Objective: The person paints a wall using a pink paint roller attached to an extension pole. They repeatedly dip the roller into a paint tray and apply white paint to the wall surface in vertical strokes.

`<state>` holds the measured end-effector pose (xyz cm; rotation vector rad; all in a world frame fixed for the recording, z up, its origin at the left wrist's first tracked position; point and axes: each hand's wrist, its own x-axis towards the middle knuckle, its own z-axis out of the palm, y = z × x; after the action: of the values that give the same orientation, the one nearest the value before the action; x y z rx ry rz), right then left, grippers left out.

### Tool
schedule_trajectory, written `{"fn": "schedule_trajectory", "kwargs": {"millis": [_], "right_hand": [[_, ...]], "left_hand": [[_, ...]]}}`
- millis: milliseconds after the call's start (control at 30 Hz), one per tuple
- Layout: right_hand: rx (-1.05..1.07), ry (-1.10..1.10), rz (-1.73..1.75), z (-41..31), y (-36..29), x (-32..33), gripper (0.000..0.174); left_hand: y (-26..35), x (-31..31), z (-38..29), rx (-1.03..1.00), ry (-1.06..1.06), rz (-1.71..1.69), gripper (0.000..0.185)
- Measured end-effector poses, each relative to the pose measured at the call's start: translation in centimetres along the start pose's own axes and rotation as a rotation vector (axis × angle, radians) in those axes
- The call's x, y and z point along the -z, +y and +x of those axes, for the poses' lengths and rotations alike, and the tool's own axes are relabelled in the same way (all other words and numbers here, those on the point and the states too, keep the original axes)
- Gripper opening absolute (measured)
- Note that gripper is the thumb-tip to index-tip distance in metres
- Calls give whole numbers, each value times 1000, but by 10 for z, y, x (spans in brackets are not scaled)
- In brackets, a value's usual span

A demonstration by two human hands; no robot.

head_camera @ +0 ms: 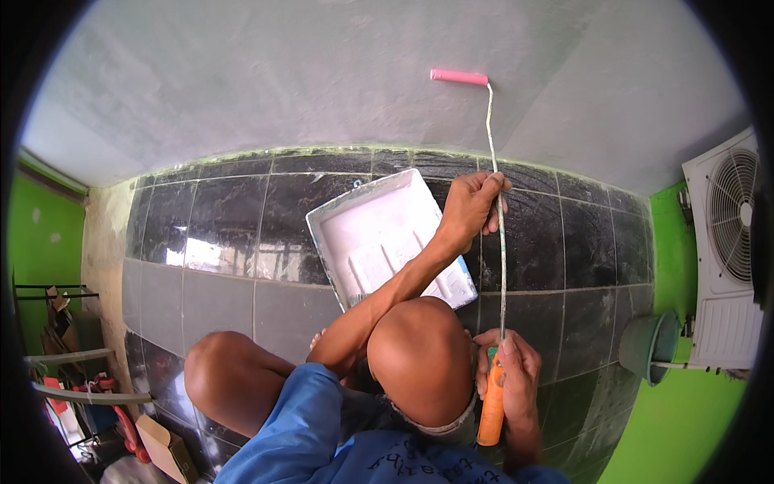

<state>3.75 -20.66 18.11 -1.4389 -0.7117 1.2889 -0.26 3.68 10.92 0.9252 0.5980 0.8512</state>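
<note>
A paint roller with a pink sleeve [459,77] lies against or just before the grey wall. Its long, paint-spotted metal rod runs down to an orange handle [493,405]. My left hand [474,202] grips the rod about midway, the arm reaching across over my knee. My right hand [511,369] is closed around the top of the orange handle. Below and left of my left hand, a white paint tray [375,227] rests tilted in view on the dark tiles, with pale paint in it; my forearm and knee hide part of it.
The grey wall [272,78] rises beyond the tiled floor [224,236]. At right, an air-conditioner outdoor unit [722,242] is beside a green wall, with a green bucket [650,348] under it. A cardboard box [166,448] and a rack stand at lower left.
</note>
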Motion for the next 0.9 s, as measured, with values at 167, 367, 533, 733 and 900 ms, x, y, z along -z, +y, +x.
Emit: {"fn": "schedule_trajectory", "kwargs": {"millis": [167, 367, 533, 733, 900], "right_hand": [[-50, 73, 5, -9, 0, 5, 47], [-277, 98, 23, 17, 5, 29, 50], [-339, 72, -23, 58, 11, 45, 49], [-278, 77, -75, 65, 14, 45, 48], [-209, 100, -54, 38, 33, 46, 46]], "left_hand": [[3, -4, -1, 26, -84, -9, 33], [-96, 19, 18, 269, -59, -11, 30], [-130, 31, 47, 343, 37, 27, 31], [-124, 31, 57, 256, 14, 81, 32], [-96, 16, 35, 167, -22, 55, 35]]}}
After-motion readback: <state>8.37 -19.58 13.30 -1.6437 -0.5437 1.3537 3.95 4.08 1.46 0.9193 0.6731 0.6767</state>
